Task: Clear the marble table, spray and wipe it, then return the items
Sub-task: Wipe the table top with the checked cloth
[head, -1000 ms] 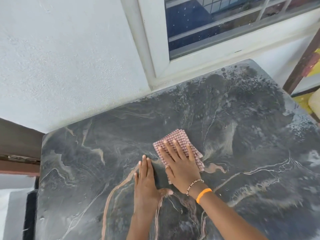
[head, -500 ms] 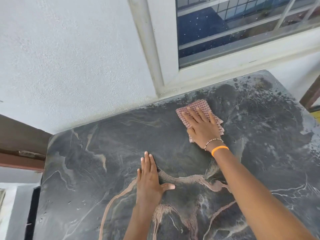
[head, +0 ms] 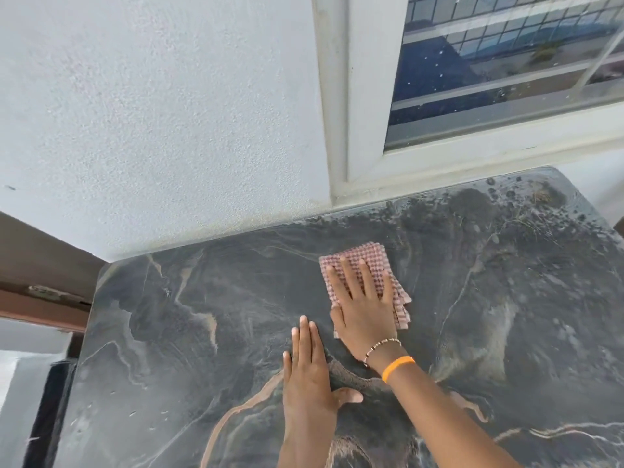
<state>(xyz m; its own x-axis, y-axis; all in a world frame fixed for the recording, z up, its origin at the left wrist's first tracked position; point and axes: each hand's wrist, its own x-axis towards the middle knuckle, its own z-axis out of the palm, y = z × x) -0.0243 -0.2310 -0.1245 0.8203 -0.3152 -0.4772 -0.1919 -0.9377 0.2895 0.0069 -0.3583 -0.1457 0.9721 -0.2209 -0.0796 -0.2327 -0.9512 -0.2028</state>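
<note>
Fingers (head: 366,276) spread flat on folded checked cloth (head: 369,261), long axis toward wall (head: 152,113)

The dark grey veined marble table (head: 202,332) is cut off by the lower and right picture edges; its near edge and near corners are not shown. The part of the folded red-and-white checked cloth (head: 368,261) under the flat right hand (head: 364,312) is hidden. Both forearms are cut off at the lower picture edge. The white-framed window (head: 371,157) is cut off at the top and right. A dark object (head: 50,410) past the table's left edge is blurred and cannot be identified.
</note>
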